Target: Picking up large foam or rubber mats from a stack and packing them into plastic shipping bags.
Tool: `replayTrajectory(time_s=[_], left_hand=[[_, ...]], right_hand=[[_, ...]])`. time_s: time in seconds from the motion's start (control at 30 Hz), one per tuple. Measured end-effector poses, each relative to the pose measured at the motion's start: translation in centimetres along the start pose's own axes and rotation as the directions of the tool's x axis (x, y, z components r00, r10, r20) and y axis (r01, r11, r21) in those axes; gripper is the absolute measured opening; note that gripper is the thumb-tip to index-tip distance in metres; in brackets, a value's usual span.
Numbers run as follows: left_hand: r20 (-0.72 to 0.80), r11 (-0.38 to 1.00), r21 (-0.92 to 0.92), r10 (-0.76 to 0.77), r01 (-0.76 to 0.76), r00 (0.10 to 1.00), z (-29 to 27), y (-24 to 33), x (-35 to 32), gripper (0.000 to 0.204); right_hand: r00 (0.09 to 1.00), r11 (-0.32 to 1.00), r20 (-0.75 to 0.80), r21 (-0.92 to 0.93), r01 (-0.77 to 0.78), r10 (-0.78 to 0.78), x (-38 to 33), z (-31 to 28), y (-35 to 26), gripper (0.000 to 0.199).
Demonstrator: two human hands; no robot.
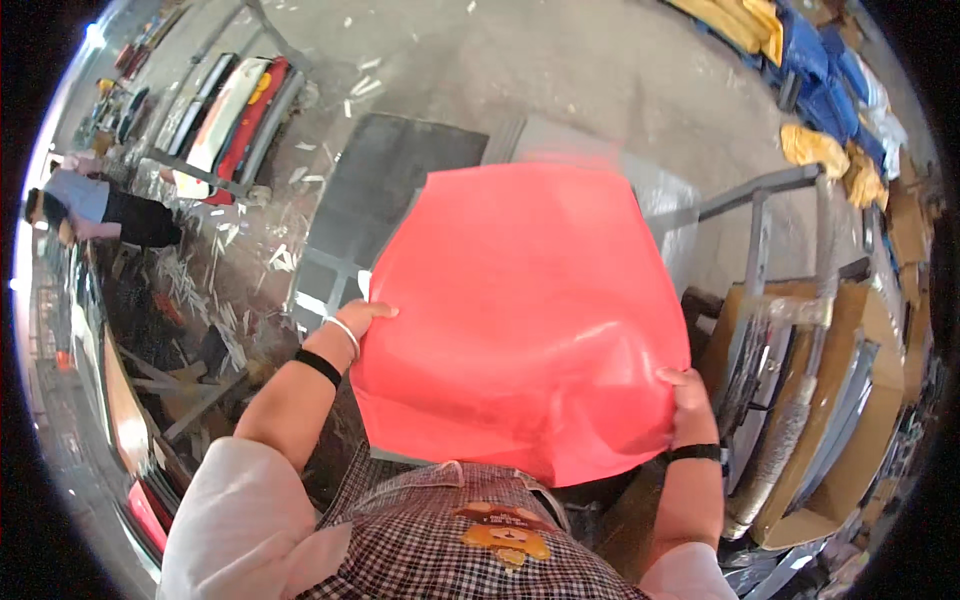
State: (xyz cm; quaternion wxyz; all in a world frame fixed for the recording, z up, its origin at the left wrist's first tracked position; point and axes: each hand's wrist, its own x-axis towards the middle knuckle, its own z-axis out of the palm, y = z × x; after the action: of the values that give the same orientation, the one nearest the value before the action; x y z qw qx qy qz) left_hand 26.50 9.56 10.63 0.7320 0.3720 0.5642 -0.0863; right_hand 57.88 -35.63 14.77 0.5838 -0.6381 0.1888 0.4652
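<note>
A large, glossy red sheet (510,270) spreads in front of my body, its lower right part buckled and shiny. My left hand (366,318) grips its left edge, the thumb on top and the other fingers hidden beneath. On the right edge, my right hand (686,398) pinches the sheet with the thumb over it, lower than the left. Behind the red sheet lies a dark grey panel (380,190), partly covered by it. A lighter grey sheet (570,142) shows past its far edge, blurred there by the red.
A metal frame (760,190) stands at the right, beside a cardboard box (850,440) holding grey panels. Far left, a rack holds upright rolls or panels (235,125), with a person (100,205) nearby. White scraps (225,240) litter the floor. Blue and yellow bags (820,75) lie far right.
</note>
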Motion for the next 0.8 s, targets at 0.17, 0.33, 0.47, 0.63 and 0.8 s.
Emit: replayTrajectory(time_s=[0.17, 0.33, 0.47, 0.63, 0.8], left_hand=[[0.096, 0.976, -0.218, 0.049, -0.028, 0.994, 2.4, 4.1, -12.7, 0.046], [0.15, 0.91, -0.386, 0.223, -0.151, 0.963, 3.3, -0.3, -19.1, 0.037], [0.067, 0.895, -0.402, 0.239, -0.193, 0.969, 4.8, -3.9, -24.5, 0.036], [0.039, 0.834, -0.51, 0.266, -0.21, 0.963, 3.3, -6.6, -32.9, 0.036], [-0.071, 0.689, -0.57, 0.502, -0.448, 0.862, -2.4, -8.1, -34.0, 0.028]], right_hand=[[0.927, 0.928, 0.047, -0.006, 0.373, -0.372, -12.4, 1.1, -9.4, 0.051], [0.786, 0.779, 0.114, -0.108, 0.617, -0.607, -22.4, 1.0, -14.5, 0.059], [0.699, 0.684, 0.215, -0.151, 0.714, -0.682, -27.5, 0.9, -17.3, 0.052], [0.68, 0.694, 0.334, -0.095, 0.714, -0.653, -33.9, 4.7, -18.3, 0.046], [0.584, 0.623, 0.446, -0.073, 0.779, -0.678, -30.8, 8.7, -20.4, 0.048]])
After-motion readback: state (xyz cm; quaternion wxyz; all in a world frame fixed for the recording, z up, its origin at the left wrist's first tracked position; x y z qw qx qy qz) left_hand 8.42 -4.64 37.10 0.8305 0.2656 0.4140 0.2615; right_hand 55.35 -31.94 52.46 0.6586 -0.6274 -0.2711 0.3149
